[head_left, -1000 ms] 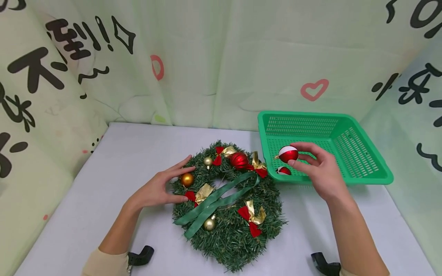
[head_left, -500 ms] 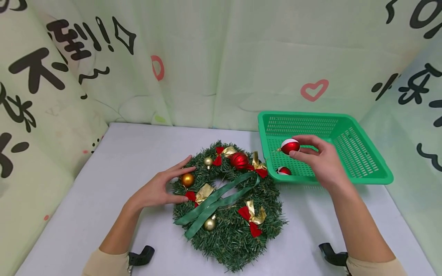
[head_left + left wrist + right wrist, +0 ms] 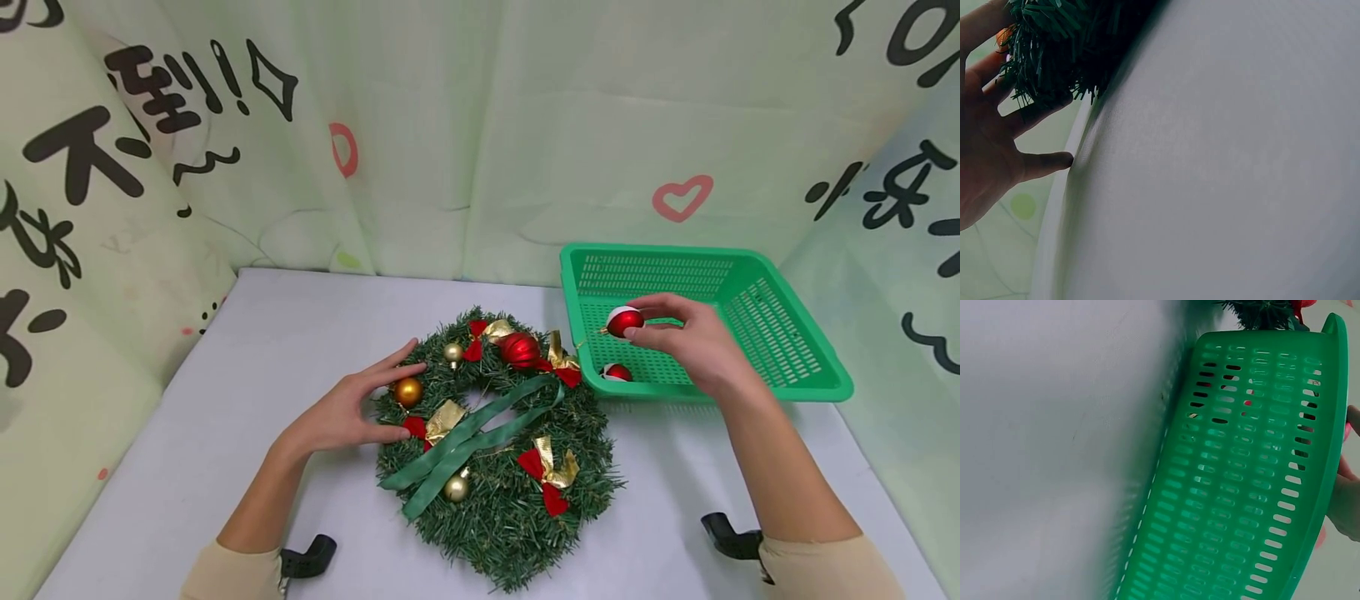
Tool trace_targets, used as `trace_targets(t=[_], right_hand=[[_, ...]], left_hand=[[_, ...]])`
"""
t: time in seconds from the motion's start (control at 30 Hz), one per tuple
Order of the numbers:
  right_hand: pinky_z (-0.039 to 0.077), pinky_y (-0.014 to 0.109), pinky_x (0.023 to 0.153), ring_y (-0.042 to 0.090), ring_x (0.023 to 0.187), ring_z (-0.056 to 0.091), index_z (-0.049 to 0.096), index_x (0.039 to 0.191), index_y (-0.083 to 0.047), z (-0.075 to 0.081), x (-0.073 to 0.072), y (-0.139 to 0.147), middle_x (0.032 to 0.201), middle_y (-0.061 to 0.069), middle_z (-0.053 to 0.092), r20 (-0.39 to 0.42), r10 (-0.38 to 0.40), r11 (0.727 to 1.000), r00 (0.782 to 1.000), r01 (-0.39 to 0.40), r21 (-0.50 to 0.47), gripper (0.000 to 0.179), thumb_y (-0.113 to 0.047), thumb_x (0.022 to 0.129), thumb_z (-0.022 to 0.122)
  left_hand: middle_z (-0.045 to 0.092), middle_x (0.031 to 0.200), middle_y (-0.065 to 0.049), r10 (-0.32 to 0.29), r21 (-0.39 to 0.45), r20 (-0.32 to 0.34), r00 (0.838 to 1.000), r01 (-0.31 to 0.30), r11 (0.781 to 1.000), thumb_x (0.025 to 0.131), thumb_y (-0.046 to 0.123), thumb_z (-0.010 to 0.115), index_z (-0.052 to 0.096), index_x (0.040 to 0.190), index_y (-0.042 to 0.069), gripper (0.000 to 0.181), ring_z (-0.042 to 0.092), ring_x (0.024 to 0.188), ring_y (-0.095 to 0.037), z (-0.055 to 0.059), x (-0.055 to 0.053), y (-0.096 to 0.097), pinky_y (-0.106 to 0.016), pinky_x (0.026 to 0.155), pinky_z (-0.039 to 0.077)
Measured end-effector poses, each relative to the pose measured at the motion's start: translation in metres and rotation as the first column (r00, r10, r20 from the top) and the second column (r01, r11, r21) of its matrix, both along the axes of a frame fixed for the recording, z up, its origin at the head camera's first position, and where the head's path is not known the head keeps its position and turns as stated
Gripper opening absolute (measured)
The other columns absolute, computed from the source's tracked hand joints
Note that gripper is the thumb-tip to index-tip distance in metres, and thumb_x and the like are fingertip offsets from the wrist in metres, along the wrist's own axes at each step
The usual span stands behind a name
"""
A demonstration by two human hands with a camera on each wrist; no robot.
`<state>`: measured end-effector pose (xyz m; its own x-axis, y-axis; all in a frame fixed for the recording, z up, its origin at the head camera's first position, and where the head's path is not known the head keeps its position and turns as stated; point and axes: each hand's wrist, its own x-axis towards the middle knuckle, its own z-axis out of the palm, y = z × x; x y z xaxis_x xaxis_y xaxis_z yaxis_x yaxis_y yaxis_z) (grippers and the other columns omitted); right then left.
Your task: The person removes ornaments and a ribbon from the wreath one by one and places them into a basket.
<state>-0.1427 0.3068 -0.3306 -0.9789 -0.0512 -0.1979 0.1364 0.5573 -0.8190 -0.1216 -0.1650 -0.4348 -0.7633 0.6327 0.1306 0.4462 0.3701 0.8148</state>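
A green wreath with gold and red bows and a loose green ribbon lies on the white table. My left hand rests spread at its left edge, fingertips and thumb on the greenery beside an orange-gold ball. Over the green basket, my right hand pinches a red-and-white Christmas ball between thumb and fingers, its cap pointing left. A second red-and-white ball lies in the basket's near left corner. From the right wrist, the basket wall hides most of that hand.
The basket stands at the back right, its left rim close against the wreath. A printed curtain hangs behind the table and along both sides. White tabletop shows left of the wreath.
The right hand has lifted the ball slightly up and back over the basket, then shifted it a little left. The left hand and the wreath stay in place.
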Motion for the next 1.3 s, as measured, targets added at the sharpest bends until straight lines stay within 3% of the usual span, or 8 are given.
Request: trace_targets(t=[0.1,0.3,0.4,0.77,1.0,1.3], right_hand=[[0.047,0.046,0.103,0.006,0.108,0.065,0.052,0.149,-0.012,-0.002,-0.003,0.0,0.143,0.011,0.053,0.02,0.015,1.0,1.0,-0.015,0.004,0.057,-0.035,0.1,0.071],[0.048,0.05,0.103,0.033,0.122,0.06,0.051,0.15,-0.01,-0.004,-0.009,0.002,0.15,0.019,0.049,0.053,0.033,0.998,0.998,-0.035,0.044,0.056,-0.031,0.101,0.07],[0.049,0.051,0.102,0.038,0.12,0.061,0.052,0.149,-0.009,-0.004,-0.012,0.002,0.149,0.021,0.05,0.057,0.042,0.997,0.998,-0.045,0.065,0.055,-0.029,0.101,0.069],[0.055,0.051,0.103,0.036,0.113,0.069,0.054,0.146,-0.003,0.0,-0.021,-0.002,0.147,0.025,0.049,0.089,0.07,0.993,0.994,-0.077,0.084,0.052,-0.024,0.101,0.069],[0.056,0.046,0.103,0.027,0.106,0.073,0.051,0.148,0.001,-0.002,-0.027,-0.002,0.145,0.026,0.048,0.119,0.087,0.991,0.989,-0.098,0.089,0.057,-0.021,0.1,0.071],[0.053,0.054,0.105,0.037,0.111,0.071,0.05,0.146,0.004,-0.005,-0.033,0.0,0.138,0.028,0.05,0.176,0.098,0.986,0.979,-0.12,0.118,0.056,-0.02,0.1,0.07]], left_hand=[[0.017,0.176,0.003,-0.002,0.001,-0.003,1.0,0.002,1.0,0.084,0.024,0.089,0.047,0.158,0.019,0.085,0.024,0.159,-0.033,0.0,0.0,0.0,-0.069,0.12,0.029],[0.017,0.176,0.002,-0.005,0.004,-0.005,1.0,0.005,1.0,0.084,0.024,0.089,0.047,0.158,0.019,0.085,0.024,0.159,-0.033,0.0,0.0,0.0,-0.069,0.12,0.029],[0.017,0.176,0.002,-0.004,0.004,-0.003,1.0,0.004,1.0,0.085,0.023,0.089,0.047,0.158,0.02,0.085,0.024,0.16,-0.033,-0.001,0.0,0.0,-0.069,0.12,0.029],[0.017,0.176,0.003,0.001,-0.003,0.002,1.0,-0.001,1.0,0.085,0.023,0.088,0.047,0.158,0.02,0.085,0.024,0.16,-0.033,0.001,0.001,0.001,-0.069,0.12,0.029],[0.017,0.176,0.003,0.004,-0.002,0.009,1.0,-0.004,1.0,0.085,0.023,0.088,0.047,0.158,0.021,0.084,0.024,0.16,-0.032,0.0,0.0,0.001,-0.069,0.12,0.029],[0.017,0.176,0.002,-0.004,0.001,0.001,1.0,0.004,1.0,0.085,0.023,0.088,0.047,0.158,0.02,0.084,0.024,0.16,-0.033,0.001,0.001,0.001,-0.068,0.12,0.029]])
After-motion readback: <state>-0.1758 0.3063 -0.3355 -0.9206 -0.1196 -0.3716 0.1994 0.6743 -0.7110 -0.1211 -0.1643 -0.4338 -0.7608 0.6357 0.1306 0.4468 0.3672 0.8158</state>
